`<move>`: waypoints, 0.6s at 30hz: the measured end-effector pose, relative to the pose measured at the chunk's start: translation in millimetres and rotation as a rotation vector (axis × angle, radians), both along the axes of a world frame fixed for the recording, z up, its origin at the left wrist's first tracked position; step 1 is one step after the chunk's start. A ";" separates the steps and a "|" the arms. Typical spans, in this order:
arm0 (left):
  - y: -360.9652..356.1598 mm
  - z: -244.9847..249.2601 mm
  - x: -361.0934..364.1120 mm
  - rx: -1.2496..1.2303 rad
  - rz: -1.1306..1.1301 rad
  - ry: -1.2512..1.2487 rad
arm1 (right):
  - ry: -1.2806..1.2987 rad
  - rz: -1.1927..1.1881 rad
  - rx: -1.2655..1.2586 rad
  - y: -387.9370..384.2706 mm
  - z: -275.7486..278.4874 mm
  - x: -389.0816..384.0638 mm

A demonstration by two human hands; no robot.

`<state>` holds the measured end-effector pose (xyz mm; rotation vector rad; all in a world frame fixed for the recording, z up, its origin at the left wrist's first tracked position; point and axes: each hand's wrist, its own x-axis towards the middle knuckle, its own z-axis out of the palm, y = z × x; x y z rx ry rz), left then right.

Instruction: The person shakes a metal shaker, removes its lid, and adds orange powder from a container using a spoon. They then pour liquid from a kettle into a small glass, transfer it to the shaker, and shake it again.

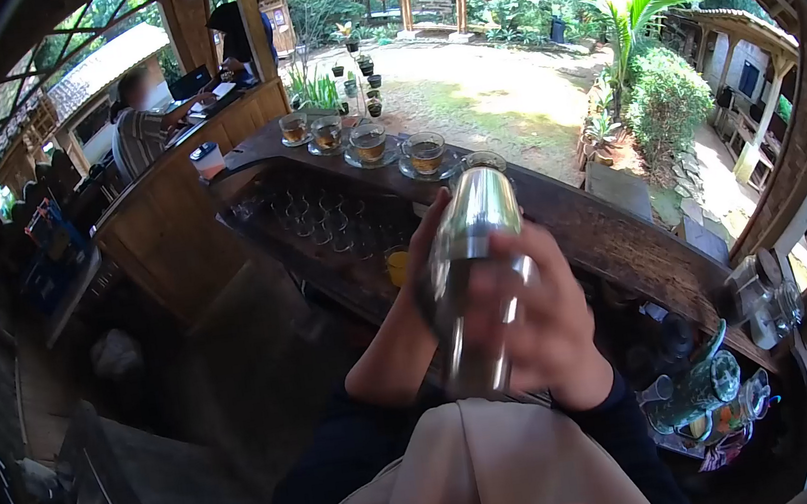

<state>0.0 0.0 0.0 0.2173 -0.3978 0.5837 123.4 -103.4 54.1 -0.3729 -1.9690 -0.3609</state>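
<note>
A shiny metal cocktail shaker (480, 204) is held up in front of my chest, tilted with its top end toward the counter. My left hand (417, 296) grips its left side. Closed around its right side is my right hand (565, 333), whose fingers are smeared by motion. Just beyond the shaker, a row of glass cups on saucers lines the wooden counter, among them a cup (427, 155) and another cup (369, 143) holding amber liquid. The shaker partly hides the cup (487, 161) nearest to it.
Upturned-looking glasses (320, 224) fill a shelf under the counter (603, 233). Jars (773, 307) and a patterned green pitcher (707, 386) stand at right. A person (142, 133) sits at a desk on the left, with another person behind. A garden lies beyond.
</note>
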 end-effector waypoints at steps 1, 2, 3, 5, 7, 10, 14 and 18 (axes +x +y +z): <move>-23.8 19.7 -11.1 0.055 -0.028 0.081 | 0.137 0.102 0.313 -12.2 -11.9 -19.7; -38.8 17.7 -8.1 0.325 0.010 -0.162 | 0.027 0.296 0.478 -17.2 -12.0 -19.5; -13.3 20.5 -7.0 0.672 0.290 -0.437 | -0.105 0.493 0.634 3.9 -10.7 -30.5; -10.3 20.0 -10.9 0.596 0.234 -0.543 | 0.068 0.461 0.639 23.9 -15.5 -51.5; 7.1 1.8 -40.4 0.163 0.119 -0.108 | 0.112 0.334 0.405 49.8 -21.9 -44.7; 75.4 -60.1 -37.3 -0.115 0.380 0.238 | 0.388 0.064 -0.253 110.6 -32.0 -52.8; 66.3 -40.8 -53.2 -0.351 0.392 0.288 | 0.436 0.026 -0.326 116.7 -15.5 -69.6; 35.5 11.7 -87.6 0.358 0.246 0.060 | 0.122 0.258 0.089 71.3 -4.8 -87.0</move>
